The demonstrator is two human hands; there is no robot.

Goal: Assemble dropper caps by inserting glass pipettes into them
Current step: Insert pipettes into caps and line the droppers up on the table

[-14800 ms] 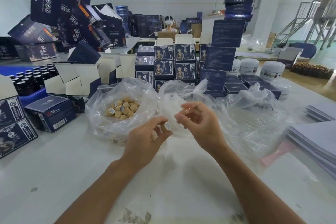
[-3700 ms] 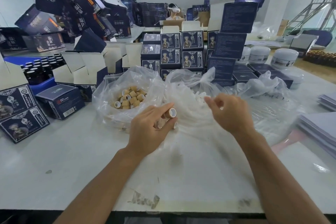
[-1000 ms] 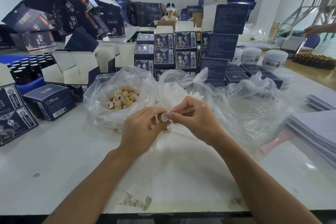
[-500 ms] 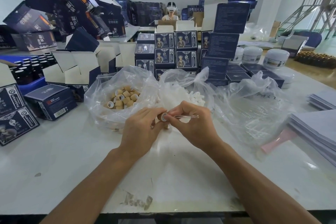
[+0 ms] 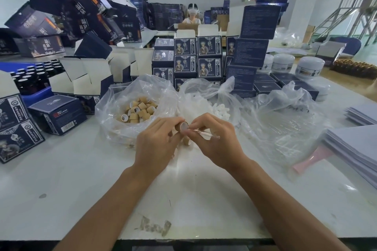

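My left hand [image 5: 157,144] grips a tan dropper cap [image 5: 182,126] with its open end turned right. My right hand [image 5: 216,142] pinches a clear glass pipette [image 5: 206,133] whose near end sits at the cap's opening; the rest points right and slightly down. Behind my hands a clear plastic bag [image 5: 114,112] holds several tan caps [image 5: 138,111]. A second bag [image 5: 204,96] holds white rubber bulbs [image 5: 219,109]. More tan pieces [image 5: 186,141] lie on the table under my fingers, partly hidden.
Crumpled plastic wrap [image 5: 285,120] spreads to the right. Paper stacks [image 5: 355,144] and a pink tool [image 5: 310,161] lie far right. Dark blue boxes [image 5: 197,57], white jars [image 5: 310,67] and dark bottles [image 5: 30,75] crowd the back. Another person [image 5: 191,15] sits behind. The white table [image 5: 81,179] spans the front.
My right hand took a pipette from the right side and brought it to the cap in my left hand. Over the last second the pipette tilted down and pushed closer into the cap.
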